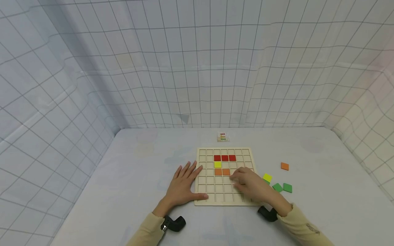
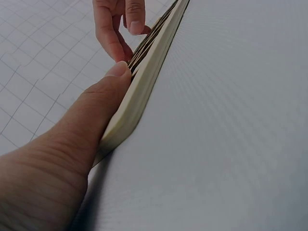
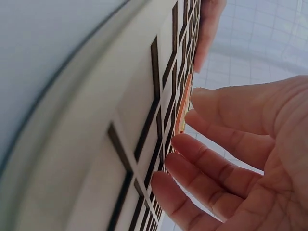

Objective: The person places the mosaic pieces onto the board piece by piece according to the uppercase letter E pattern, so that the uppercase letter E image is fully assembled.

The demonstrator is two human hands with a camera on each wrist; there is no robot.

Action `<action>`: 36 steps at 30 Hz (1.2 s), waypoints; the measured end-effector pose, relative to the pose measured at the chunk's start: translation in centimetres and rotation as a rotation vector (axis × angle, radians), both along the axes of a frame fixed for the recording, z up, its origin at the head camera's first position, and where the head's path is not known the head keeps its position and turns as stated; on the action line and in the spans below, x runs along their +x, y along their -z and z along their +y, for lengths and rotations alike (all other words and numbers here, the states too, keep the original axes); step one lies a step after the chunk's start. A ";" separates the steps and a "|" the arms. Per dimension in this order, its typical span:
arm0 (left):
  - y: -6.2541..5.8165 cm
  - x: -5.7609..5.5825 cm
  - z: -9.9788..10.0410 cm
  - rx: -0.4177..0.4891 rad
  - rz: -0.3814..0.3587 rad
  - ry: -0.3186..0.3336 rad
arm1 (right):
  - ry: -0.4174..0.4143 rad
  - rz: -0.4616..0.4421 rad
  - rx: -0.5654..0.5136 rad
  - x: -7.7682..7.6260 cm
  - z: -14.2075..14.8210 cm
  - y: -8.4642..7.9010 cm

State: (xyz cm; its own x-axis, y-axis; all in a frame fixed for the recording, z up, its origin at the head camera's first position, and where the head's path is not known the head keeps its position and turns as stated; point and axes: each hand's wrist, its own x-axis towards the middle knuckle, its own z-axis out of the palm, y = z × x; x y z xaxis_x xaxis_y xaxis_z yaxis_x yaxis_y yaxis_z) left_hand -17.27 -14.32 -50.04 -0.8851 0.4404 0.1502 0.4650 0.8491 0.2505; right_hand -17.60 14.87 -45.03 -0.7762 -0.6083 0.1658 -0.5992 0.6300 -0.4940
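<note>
A pale wooden grid board (image 1: 220, 197) lies flat before me. Three red square tiles (image 1: 225, 158) form a row in its upper part. Below them are one yellow tile (image 1: 218, 164) and two orange tiles (image 1: 226, 172) side by side. My left hand (image 1: 182, 189) spreads its fingers along the board's left side, thumb (image 2: 108, 91) on the near left corner. Over the board's right half, my right hand (image 1: 250, 184) hovers with loosely bent fingers (image 3: 178, 195), its fingertips close to the right-hand orange tile. No tile shows between them.
Right of the board lie a loose orange tile (image 1: 285, 166), a yellow tile (image 1: 267, 177) partly over a green one, and two more green tiles (image 1: 287, 187). A small pattern card (image 1: 223, 137) lies beyond the board. Grid-lined cloth walls (image 1: 200, 75) enclose the white table.
</note>
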 end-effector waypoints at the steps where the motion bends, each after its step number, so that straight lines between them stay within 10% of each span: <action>1: 0.0 0.0 0.0 0.003 -0.001 0.001 | -0.001 -0.001 -0.016 0.0 0.1 0.0; 15: 0.0 0.0 0.0 0.008 -0.008 0.006 | 0.181 0.064 -0.127 -0.2 4.0 -0.4; 23: -0.1 0.0 0.0 0.002 -0.014 -0.001 | 0.415 0.040 -0.027 -0.7 7.9 -0.8; 36: -0.1 0.0 -0.1 0.003 -0.022 -0.001 | 0.533 -0.045 0.149 -2.0 11.8 -0.5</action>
